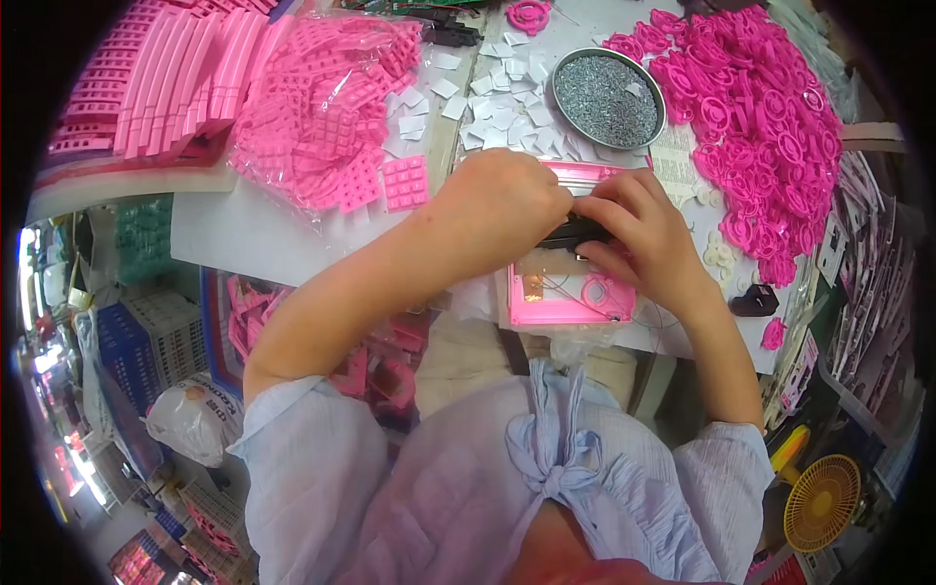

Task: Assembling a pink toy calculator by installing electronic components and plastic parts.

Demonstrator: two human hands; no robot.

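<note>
A pink plastic casing (570, 312) lies at the table's near edge, with thin wires, a copper-coloured plate (533, 287) and a pink ring (595, 290) in its lower part. Across its middle sits a black elongated part (573, 234), partly covered by my hands. My left hand (509, 200) is closed above the black part's left end; what its fingertips grip is hidden. From the right, my right hand (639, 232) curls its thumb and fingers around the black part's right end. Silvery strips show in the casing's far part, beyond my fingers.
Beyond the casing stands a round tin of small metal screws (606, 99), beside scattered white squares (502, 109). Pink ring-shaped parts (751, 127) are heaped right. Bagged pink keypads (327, 107) and stacked pink strips (180, 83) fill the left. A small black block (754, 300) sits near the right edge.
</note>
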